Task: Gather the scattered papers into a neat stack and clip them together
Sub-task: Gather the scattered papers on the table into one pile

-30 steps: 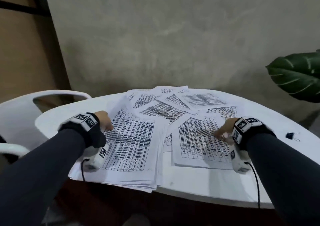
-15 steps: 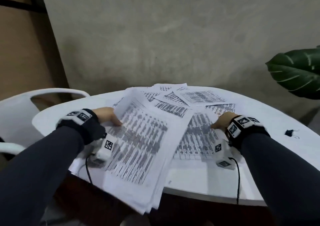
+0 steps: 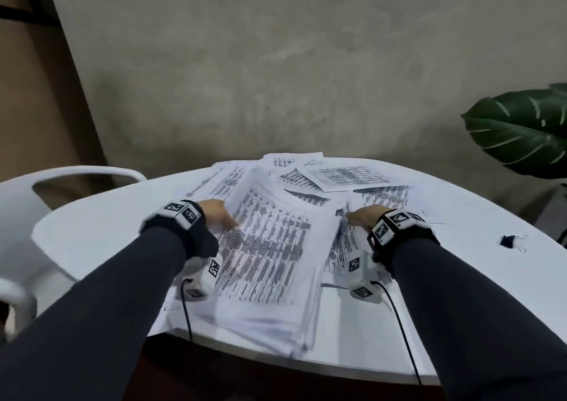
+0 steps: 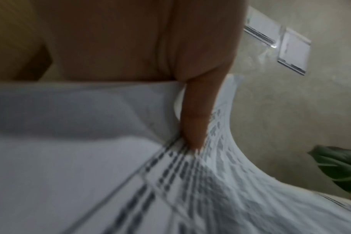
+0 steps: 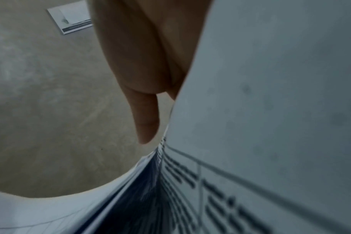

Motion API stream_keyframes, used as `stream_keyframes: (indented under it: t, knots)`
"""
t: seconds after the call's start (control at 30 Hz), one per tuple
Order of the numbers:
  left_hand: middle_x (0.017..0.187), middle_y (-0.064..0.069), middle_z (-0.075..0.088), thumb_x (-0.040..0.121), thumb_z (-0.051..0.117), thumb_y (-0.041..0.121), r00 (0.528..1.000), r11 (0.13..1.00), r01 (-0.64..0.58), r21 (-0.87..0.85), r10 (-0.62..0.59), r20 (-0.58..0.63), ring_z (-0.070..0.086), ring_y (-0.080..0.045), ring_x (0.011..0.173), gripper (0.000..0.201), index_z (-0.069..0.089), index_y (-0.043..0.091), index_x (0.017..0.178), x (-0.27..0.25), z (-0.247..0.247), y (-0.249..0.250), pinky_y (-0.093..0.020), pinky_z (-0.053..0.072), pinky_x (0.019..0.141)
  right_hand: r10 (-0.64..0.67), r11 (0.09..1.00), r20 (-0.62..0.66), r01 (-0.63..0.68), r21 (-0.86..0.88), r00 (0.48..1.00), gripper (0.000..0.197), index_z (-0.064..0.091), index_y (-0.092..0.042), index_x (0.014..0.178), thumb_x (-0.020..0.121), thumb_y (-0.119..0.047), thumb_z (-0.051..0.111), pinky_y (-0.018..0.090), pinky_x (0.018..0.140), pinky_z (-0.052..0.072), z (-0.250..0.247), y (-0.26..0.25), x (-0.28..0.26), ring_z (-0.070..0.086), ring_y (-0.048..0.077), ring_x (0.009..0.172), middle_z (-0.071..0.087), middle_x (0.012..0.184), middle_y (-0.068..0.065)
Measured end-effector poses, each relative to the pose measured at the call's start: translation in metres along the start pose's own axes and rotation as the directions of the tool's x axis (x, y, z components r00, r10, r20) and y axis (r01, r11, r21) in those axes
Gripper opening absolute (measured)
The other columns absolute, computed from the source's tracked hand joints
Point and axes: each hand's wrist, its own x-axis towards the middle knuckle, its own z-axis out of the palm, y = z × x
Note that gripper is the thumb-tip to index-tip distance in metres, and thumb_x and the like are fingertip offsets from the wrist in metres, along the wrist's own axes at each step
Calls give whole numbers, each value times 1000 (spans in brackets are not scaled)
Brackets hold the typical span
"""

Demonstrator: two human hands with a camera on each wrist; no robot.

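Lifting off white round table [image 3: 92, 238]: thick gathered pile of printed white sheets [image 3: 270, 259], flat a second ago. Left hand [image 3: 216, 216] thumb clamped on pile; right hand [image 3: 365, 216] grip impossible to tell. Black binder clip [image 3: 507, 240] untouched, scattered pages [image 3: 346, 175] remaining.

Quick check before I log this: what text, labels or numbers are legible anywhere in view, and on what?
No text can be read.
Lifted stack of papers: printed tables, motion-blurred, illegible.
Scattered sheets farther back on the table: rows of print, too small to read.
Wrist bands: black-and-white square marker patterns, no words.
Binder clip: no marking visible.
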Motion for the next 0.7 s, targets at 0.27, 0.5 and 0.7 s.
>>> stream_keyframes:
  t: [0.27, 0.5, 0.7]
  knots:
    - [77, -8, 59, 79, 70, 19, 984, 985, -75, -156, 99, 148, 54, -24, 76, 15, 57, 13, 74, -12, 2, 2, -28, 43, 72, 45, 998, 43, -43, -44, 998, 43, 67, -19, 84, 69, -59, 71, 26, 81, 42, 13, -9, 5, 61, 26, 100, 64, 100, 6]
    - [117, -20, 64, 63, 72, 33, 999, 998, 33, -55, -34, -24, 58, -29, 106, 56, 64, -1, 108, -36, -21, -43, -33, 43, 90, 70, 983, 7, -68, -170, 998, 70, 53, -6, 131, 83, -58, 57, 29, 103, 35, -11, 27, -18, 46, 25, 130, 51, 139, 9]
    - [137, -17, 51, 92, 57, 24, 950, 970, 235, -68, -244, -197, 44, -31, 129, 47, 51, -6, 128, -57, -24, -70, -31, 34, 105, 90, 984, 10, -88, -152, 996, 28, 56, -9, 56, 65, -10, 82, 21, 48, 35, -46, 72, -37, 50, 19, 45, 52, 31, -4]
